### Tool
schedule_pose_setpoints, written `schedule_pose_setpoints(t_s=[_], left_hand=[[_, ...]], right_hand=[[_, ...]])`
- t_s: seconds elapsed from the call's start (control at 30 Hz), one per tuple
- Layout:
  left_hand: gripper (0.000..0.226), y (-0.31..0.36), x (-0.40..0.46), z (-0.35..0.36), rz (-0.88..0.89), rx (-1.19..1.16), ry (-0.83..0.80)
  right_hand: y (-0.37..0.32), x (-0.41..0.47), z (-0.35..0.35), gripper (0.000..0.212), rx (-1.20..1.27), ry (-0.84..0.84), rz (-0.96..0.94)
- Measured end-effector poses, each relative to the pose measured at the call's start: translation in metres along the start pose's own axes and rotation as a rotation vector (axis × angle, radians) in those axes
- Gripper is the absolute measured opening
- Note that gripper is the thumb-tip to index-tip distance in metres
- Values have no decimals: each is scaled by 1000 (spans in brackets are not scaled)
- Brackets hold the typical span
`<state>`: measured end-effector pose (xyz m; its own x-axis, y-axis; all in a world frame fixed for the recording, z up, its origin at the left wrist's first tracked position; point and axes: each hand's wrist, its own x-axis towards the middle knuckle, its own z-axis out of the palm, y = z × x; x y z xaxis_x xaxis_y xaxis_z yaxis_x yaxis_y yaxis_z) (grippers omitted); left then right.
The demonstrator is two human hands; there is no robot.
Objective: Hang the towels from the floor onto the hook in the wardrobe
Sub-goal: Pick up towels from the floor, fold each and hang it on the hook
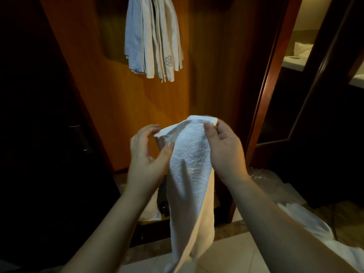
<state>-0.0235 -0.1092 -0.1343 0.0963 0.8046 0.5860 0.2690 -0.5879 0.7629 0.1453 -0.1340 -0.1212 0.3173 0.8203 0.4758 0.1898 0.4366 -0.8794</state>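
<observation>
A white terry towel (190,174) hangs down between my hands in front of the open wardrobe. My right hand (222,148) pinches its upper right corner between thumb and fingers. My left hand (145,152) holds the upper left edge, thumb pressed on the cloth and fingers curled behind it. Several pale towels (153,38) hang high up inside the wardrobe; the hook that carries them is out of view above the frame. More white cloth (307,223) lies on the floor at the right, under my right forearm.
The orange wooden back panel of the wardrobe (122,107) faces me. A dark door with a handle (80,137) stands at the left, a mirrored door (291,79) at the right. A plastic bag (264,180) and dark items (163,203) lie on the wardrobe floor. Pale tiles (226,257) are below.
</observation>
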Motion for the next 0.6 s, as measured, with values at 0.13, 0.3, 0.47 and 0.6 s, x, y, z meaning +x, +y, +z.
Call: schedule_pose_setpoints(t_s=[0.13, 0.3, 0.47, 0.6], left_hand=[[22, -29, 23, -28, -85, 318, -367], [35, -37, 37, -58, 183, 602, -505], [26, -10, 44, -77, 356, 510, -461], [25, 6, 44, -76, 458, 473, -495]], right_hand=[[-3, 8, -11, 23, -39, -85, 36], [0, 13, -29, 20, -126, -90, 56], [16, 11, -43, 28, -178, -57, 86], [14, 11, -49, 47, -156, -10, 99]])
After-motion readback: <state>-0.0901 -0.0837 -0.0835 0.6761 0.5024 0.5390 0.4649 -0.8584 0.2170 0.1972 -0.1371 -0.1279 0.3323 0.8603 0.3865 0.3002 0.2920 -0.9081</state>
